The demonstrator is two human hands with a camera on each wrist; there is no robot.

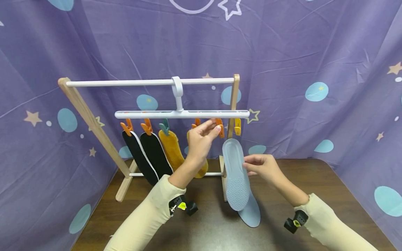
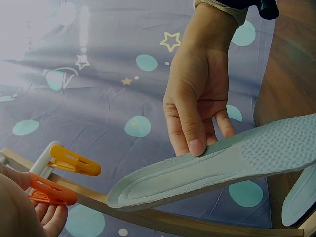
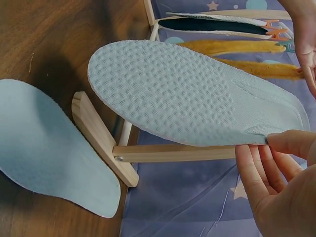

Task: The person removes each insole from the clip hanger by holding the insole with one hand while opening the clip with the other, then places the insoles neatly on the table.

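Observation:
My left hand (image 1: pixel 199 143) pinches an orange clothespin (image 2: pixel 52 191) that hangs from the white hanger bar (image 1: pixel 207 114), near its right end. Between thumb and fingers, my right hand (image 1: pixel 263 167) grips the edge of a light blue insole (image 1: pixel 235 174), dimpled on its wider half. The insole stands upright in the air, its narrow heel end up and just below the clothespin. To the right on the same bar hangs a yellow clothespin (image 1: pixel 237 127). Another light blue insole (image 1: pixel 252 212) lies on the table, partly hidden behind the held one.
A wooden stand (image 1: pixel 91 122) with a white rail carries the hanger. Two black insoles (image 1: pixel 154 150) hang at the left on orange clothespins. A mustard insole (image 1: pixel 171 148) hangs from a green clothespin (image 1: pixel 164 127); another (image 1: pixel 202 170) is partly behind my left hand. Purple curtain surrounds the brown table (image 1: pixel 204 230).

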